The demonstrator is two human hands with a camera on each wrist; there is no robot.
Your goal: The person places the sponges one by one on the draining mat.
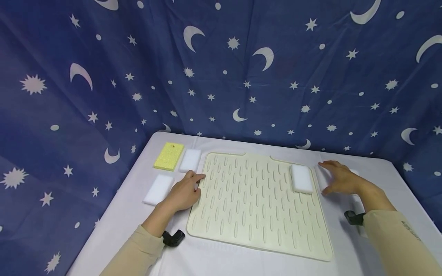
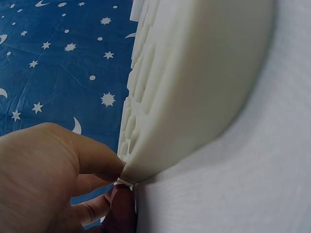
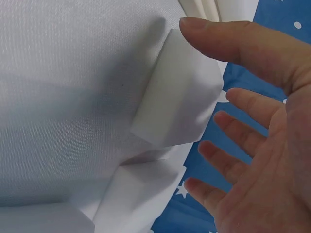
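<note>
Early, we judge: one sponge on mat, others off; left hand touching mat, grip unclear; right hand spread, empty.

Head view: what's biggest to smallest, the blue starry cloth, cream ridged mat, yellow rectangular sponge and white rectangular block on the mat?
1. Blue starry cloth
2. Cream ridged mat
3. Yellow rectangular sponge and white rectangular block on the mat: look too alike to rank

The left sleeve is beige cloth; the right sleeve matches it and bears small dark lettering. A black, angular left fitting and similar right fitting jut from the cuffs.
</note>
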